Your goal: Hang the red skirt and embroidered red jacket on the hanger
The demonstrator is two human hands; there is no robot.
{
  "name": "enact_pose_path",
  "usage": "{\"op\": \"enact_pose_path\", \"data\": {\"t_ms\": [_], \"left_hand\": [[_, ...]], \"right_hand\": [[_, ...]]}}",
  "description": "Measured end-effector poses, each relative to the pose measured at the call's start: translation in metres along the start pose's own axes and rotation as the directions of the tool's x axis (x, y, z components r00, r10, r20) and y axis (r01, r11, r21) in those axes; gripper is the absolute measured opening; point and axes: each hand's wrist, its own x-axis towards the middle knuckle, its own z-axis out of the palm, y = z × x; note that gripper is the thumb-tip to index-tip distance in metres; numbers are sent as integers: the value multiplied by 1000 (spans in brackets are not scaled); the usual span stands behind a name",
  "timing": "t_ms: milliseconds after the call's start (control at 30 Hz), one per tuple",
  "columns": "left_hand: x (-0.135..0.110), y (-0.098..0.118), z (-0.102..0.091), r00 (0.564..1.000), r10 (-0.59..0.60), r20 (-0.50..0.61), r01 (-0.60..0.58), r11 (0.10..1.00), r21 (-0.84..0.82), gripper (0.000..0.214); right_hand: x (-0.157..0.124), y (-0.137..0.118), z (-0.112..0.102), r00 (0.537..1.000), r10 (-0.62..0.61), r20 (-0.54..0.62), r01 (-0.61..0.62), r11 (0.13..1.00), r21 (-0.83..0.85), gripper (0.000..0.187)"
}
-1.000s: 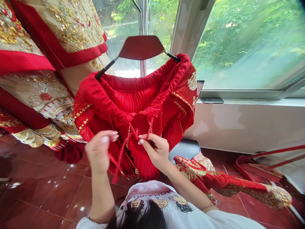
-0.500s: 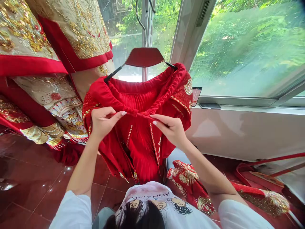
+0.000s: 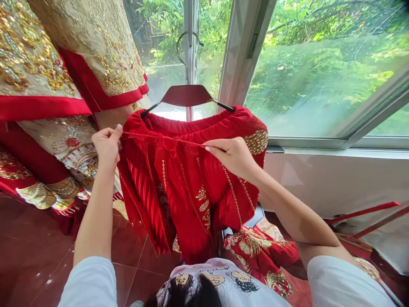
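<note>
A red pleated skirt (image 3: pixel 188 170) with gold beading hangs by its gathered waistband from a hanger (image 3: pixel 187 95) with a dark red middle and black arms. Across the front of the waistband runs a thin red drawstring (image 3: pixel 159 137), stretched nearly straight. My left hand (image 3: pixel 108 144) is closed around its left end, just beyond the skirt's side. Right of the waistband's middle, my right hand (image 3: pixel 234 155) pinches the cord between thumb and forefinger.
Gold-embroidered cream and red garments (image 3: pixel 105 51) hang at the left. Windows (image 3: pixel 319 76) fill the back, with a dark flat object (image 3: pixel 275 149) on the sill. A folded red and gold garment (image 3: pixel 255 247) lies below right. Red bars (image 3: pixel 367 213) stand at far right, above tiled floor (image 3: pixel 128 273).
My left hand has moved out left from the waistband's middle, pulling the drawstring long and taut. My right hand still pinches it. The skirt and hanger sit lower in view.
</note>
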Motion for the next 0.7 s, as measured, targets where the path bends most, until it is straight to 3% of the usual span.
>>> {"op": "enact_pose_path", "data": {"t_ms": [133, 233, 333, 433, 533, 633, 700], "left_hand": [[-8, 4, -7, 995, -36, 94, 52, 983, -173, 49], [-16, 11, -18, 965, -68, 254, 65, 998, 21, 33], [-27, 22, -22, 945, -40, 326, -48, 965, 258, 11], [-41, 30, -9, 892, -63, 448, -110, 931, 349, 21], [-57, 30, 15, 830, -79, 553, -242, 842, 483, 13], [-72, 21, 38, 850, -16, 527, -375, 684, 626, 25], [-80, 12, 49, 877, 28, 480, -382, 646, 660, 27]], "right_hand": [[5, 8, -9, 1000, -26, 17, 26, 1000, -16, 23], [11, 3, -6, 989, -32, 143, 40, 998, -50, 24], [19, -5, -2, 981, 68, 184, -55, 996, -75, 23], [30, -8, 5, 959, 186, 216, -194, 981, 18, 20], [39, -8, 14, 923, 261, 283, -318, 930, 181, 19], [42, -10, 23, 913, 332, 238, -393, 872, 292, 22], [42, -12, 30, 919, 340, 201, -388, 875, 289, 21]]}}
